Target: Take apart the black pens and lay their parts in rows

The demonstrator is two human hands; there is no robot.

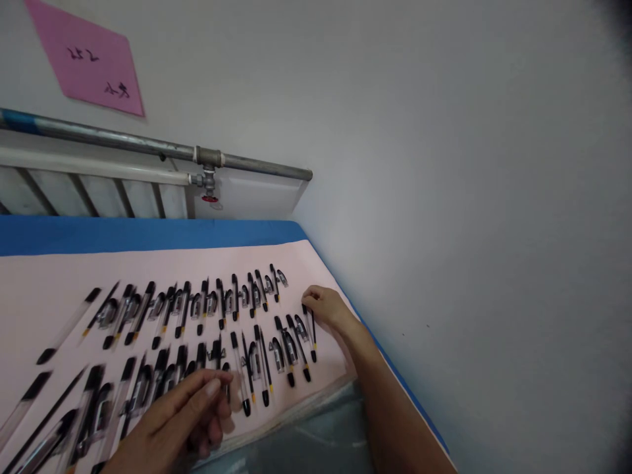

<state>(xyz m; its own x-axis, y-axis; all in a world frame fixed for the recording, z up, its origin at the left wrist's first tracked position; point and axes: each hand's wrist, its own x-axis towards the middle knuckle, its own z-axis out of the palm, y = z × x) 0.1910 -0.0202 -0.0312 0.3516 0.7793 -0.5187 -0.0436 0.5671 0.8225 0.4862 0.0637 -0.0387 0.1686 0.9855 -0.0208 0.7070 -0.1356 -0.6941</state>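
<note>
My right hand (323,304) is at the far right end of the pen parts, its fingers pinched at the top of a thin pen refill (313,329) with a yellow end. Close against that refill lies a clear pen barrel with a black end. At the front, my left hand (190,411) is half curled, thumb and forefinger together; anything between them is hidden. Just beyond its fingertips are a black pen cap (226,374) and a clear barrel (239,372). Rows of barrels, refills and clipped caps (289,347) spread over the pale pink sheet (162,263).
A clear plastic bag or sheet (296,441) covers the front edge. Blue cloth (148,234) borders the table against the wall. Behind stand a radiator (99,194) and a metal pipe (266,166) with a red valve (210,198). A pink note (91,59) hangs above.
</note>
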